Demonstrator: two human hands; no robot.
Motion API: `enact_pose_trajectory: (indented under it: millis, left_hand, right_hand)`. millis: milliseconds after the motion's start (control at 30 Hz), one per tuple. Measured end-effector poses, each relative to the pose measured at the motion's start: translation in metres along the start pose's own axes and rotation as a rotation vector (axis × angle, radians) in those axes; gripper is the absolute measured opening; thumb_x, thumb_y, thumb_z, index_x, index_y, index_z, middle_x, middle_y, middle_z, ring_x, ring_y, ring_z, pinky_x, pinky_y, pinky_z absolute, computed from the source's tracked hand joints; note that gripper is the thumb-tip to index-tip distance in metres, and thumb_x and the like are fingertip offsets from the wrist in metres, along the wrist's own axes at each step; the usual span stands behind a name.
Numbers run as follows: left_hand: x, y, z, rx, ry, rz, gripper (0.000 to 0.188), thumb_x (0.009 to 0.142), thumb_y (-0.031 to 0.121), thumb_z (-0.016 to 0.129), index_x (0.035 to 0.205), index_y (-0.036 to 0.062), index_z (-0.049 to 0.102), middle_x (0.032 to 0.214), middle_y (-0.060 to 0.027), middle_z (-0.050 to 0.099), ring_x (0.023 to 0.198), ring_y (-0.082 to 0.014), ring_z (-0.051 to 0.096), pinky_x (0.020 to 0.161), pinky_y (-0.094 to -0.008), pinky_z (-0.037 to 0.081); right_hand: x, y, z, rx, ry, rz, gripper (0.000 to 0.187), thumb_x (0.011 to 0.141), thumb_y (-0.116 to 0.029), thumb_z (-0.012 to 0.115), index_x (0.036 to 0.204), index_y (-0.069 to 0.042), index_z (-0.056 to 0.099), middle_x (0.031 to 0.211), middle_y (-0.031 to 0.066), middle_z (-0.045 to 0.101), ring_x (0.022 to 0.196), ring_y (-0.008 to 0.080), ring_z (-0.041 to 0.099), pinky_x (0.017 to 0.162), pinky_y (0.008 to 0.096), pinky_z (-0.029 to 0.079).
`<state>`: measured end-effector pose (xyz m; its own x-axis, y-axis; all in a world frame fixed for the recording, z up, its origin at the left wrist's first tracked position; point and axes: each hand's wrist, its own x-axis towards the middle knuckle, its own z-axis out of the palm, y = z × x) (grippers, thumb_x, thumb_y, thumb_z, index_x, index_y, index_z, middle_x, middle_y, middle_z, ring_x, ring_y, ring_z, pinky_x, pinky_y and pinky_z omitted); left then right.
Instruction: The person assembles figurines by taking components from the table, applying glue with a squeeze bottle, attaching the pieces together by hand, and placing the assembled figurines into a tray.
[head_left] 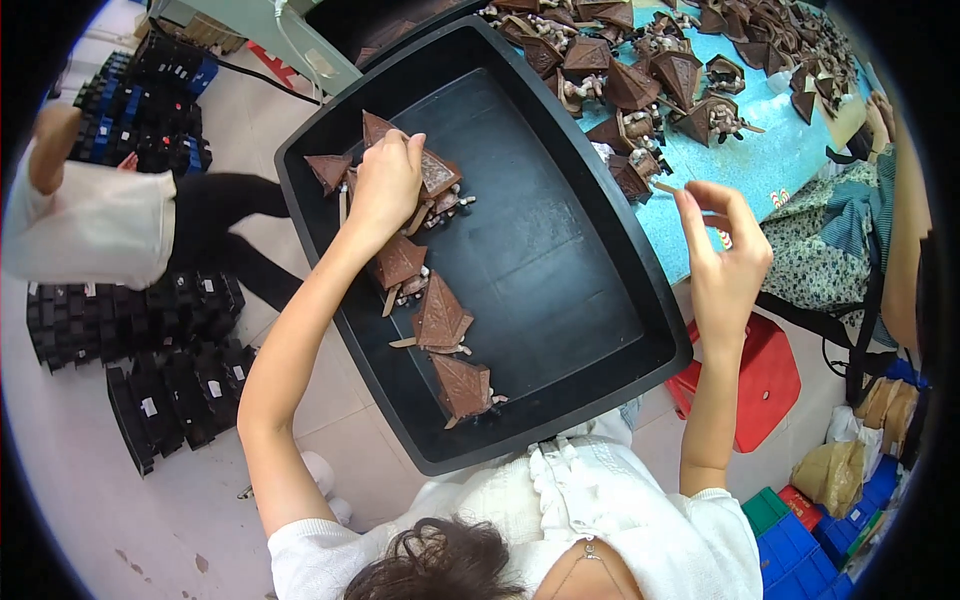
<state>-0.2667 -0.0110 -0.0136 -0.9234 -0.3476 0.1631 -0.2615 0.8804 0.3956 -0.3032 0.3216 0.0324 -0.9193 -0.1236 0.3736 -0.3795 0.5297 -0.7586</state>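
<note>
In the large black tray [540, 250], a slanting row of small brown roof-shaped figurines lies along the left side. My left hand [388, 190] is at the upper end of this row, its fingers closed on a brown figurine [376, 128] that the hand partly covers. Lower in the row are another brown figurine [442, 316] and the nearest one [463, 388], with thin light-brown sticks poking out. My right hand [728, 245] is raised past the tray's right rim. Its thumb and forefinger pinch the end of a light stick [666, 188] that juts from a figurine [630, 176] at the table's edge.
Many similar figurines [690, 75] are heaped on the light-blue table [700, 200] at the far right. A red stool [765, 385] stands below it. One person [90, 220] is at the left near stacked black bins [130, 320]; another [850, 235] sits at the right.
</note>
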Motion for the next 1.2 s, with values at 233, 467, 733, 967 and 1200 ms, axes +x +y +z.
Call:
enact_pose_trajectory:
  millis: [233,467,733,967,1200]
  left_hand:
    - [0.0,-0.001,-0.005,0.534,0.014,0.129,0.044,0.096,0.04,0.052,0.086,-0.0013,0.062,0.078,-0.0211,0.068,0.07,-0.039,0.068,0.059,-0.0455,0.056]
    - [-0.012,0.06,-0.02,0.187,0.048,0.236,0.024,0.089,0.028,0.063,0.088,0.0053,0.058,0.072,-0.0147,0.066,0.066,-0.0352,0.066,0.057,-0.045,0.051]
    - [-0.047,0.164,-0.006,-1.153,-0.35,0.28,0.053,0.098,0.038,0.055,0.139,0.0067,0.041,0.125,-0.0095,0.058,0.112,-0.017,0.055,0.095,-0.0354,0.046]
    - [-0.04,0.154,-0.014,-1.856,-0.769,-0.429,0.064,0.097,0.059,0.037,0.128,0.0057,0.053,0.133,-0.0167,0.054,0.125,-0.0275,0.051,0.106,-0.0422,0.041]
    - [-0.057,0.138,-0.002,-2.27,-0.841,-0.48,0.061,0.099,0.055,0.033,0.123,0.0051,0.059,0.142,-0.0144,0.048,0.134,-0.0323,0.042,0.111,-0.0442,0.038]
  right_hand:
    - [0.027,0.066,0.037,-0.091,-0.27,0.084,0.066,0.076,-0.037,0.079,0.124,0.0,0.054,0.097,0.0243,0.065,0.082,0.0303,0.064,0.073,0.0392,0.051]
    - [0.033,0.077,0.036,0.005,-0.279,0.205,0.065,0.068,-0.033,0.084,0.113,0.002,0.053,0.074,0.0159,0.066,0.064,0.0213,0.063,0.062,0.0388,0.049]
    - [-0.009,-0.018,-0.011,0.923,-0.248,0.473,0.057,0.085,-0.011,0.073,0.128,0.004,0.039,0.091,0.0168,0.068,0.063,0.0177,0.066,0.053,0.0249,0.052]
    - [-0.017,-0.032,-0.022,0.872,-0.533,0.525,0.029,0.097,-0.026,0.059,0.104,0.002,0.064,0.064,0.0092,0.065,0.041,0.0058,0.052,0.037,0.0176,0.034]
    - [-0.024,-0.062,-0.004,0.84,-0.578,0.518,0.036,0.099,-0.03,0.055,0.093,0.004,0.065,0.056,0.0037,0.058,0.043,0.0061,0.052,0.038,0.0203,0.037]
